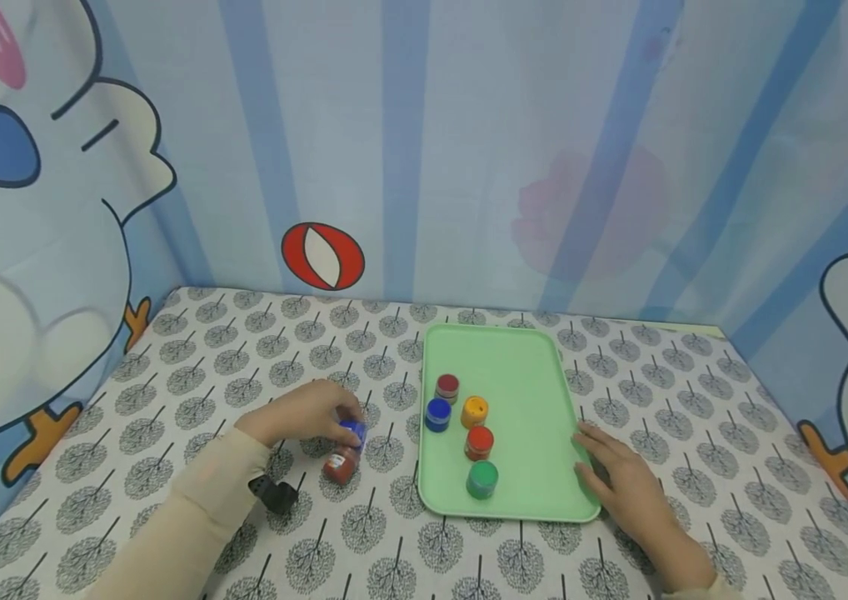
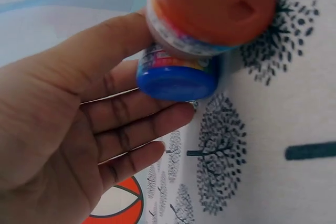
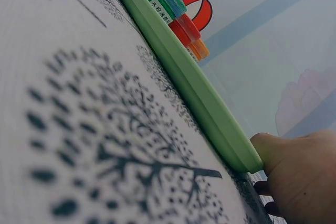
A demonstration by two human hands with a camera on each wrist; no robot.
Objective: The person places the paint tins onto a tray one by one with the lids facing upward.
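My left hand (image 1: 319, 412) pinches a small blue-lidded paint jar (image 1: 353, 431) between thumb and fingers on the patterned cloth. Right in front of it, a brownish-red paint jar (image 1: 340, 467) overlaps it; the left wrist view has this brownish-red jar (image 2: 215, 9) large above the blue lid (image 2: 178, 83). My right hand (image 1: 626, 479) rests at the right rim of a light green tray (image 1: 529, 350), fingers relaxed along the edge. Inside the tray's left half stand a dark red jar (image 1: 447, 387), a blue jar (image 1: 437, 414), an orange jar (image 1: 474, 411), a red jar (image 1: 479, 442) and a green jar (image 1: 481, 479).
A white cloth with grey tree prints (image 1: 364, 533) covers the table. Behind it hangs a blue-striped curtain (image 1: 469, 167) with cartoon figures at both sides. A black wrist device (image 1: 274, 494) shows beside my left sleeve (image 1: 192, 500).
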